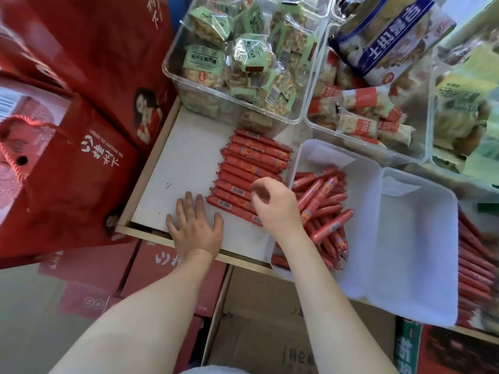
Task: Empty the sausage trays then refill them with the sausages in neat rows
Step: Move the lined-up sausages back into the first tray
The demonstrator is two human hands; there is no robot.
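At frame centre, the left hand (195, 228) lies flat with fingers spread on the white shelf floor (186, 168), beside a neat row of sausages (251, 174). The right hand (275, 203), fingers curled, hovers over that row's near end; whether it pinches one cannot be told. Right of it, loose sausages (324, 209) fill a white tray (337, 160).

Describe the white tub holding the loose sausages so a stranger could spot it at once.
Start at the white wooden-edged shelf with its neat row of red sausages. Directly right sits a translucent white plastic tub. Unlike its empty twin tub farther right, it holds jumbled sausages.
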